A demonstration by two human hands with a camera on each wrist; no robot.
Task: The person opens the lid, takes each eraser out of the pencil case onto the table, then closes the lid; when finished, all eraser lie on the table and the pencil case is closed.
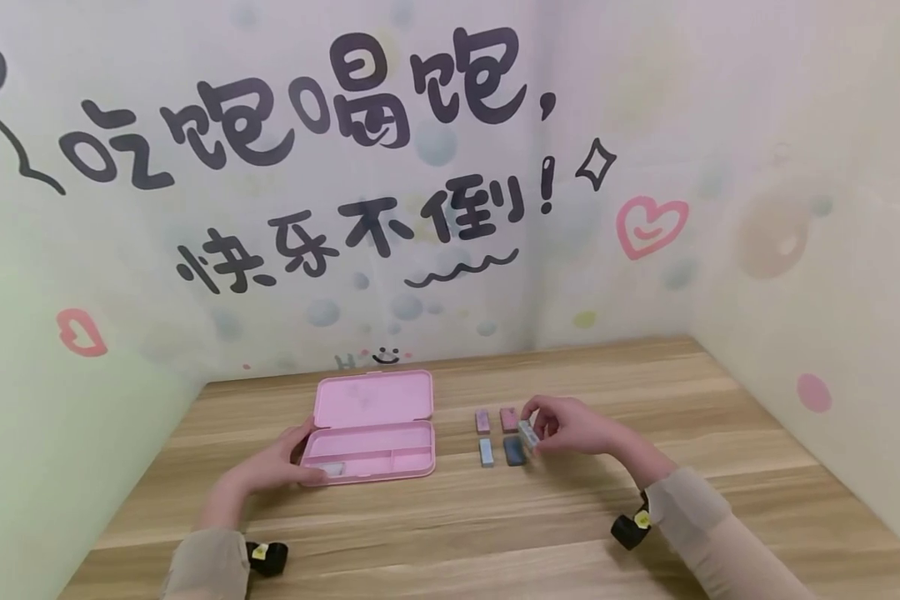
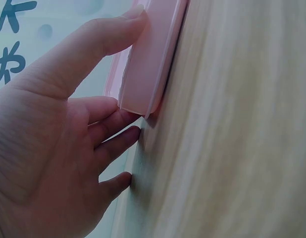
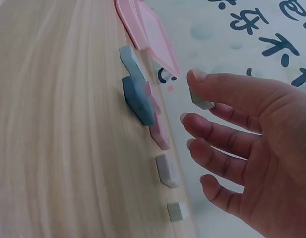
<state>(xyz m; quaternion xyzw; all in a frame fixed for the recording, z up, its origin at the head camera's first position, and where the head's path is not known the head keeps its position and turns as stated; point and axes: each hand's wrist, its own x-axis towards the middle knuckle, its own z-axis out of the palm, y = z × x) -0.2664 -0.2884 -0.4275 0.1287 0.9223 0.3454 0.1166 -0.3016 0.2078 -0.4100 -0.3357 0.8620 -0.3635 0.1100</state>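
A pink pencil case lies with its lid folded back. My left hand holds its left end, thumb at the front edge and fingers at the back corner. In its front left compartment sits a pale block. Raised off the table, a small pale grey eraser-like block is pinched between thumb and fingertips of my right hand. Close by on the table are a light blue block, a dark blue block, a purple block and a pink block.
Past the pink block, the right wrist view shows a light grey block and a smaller greenish one, both hidden in the head view. The wooden table meets a printed wall cloth at the back and sides.
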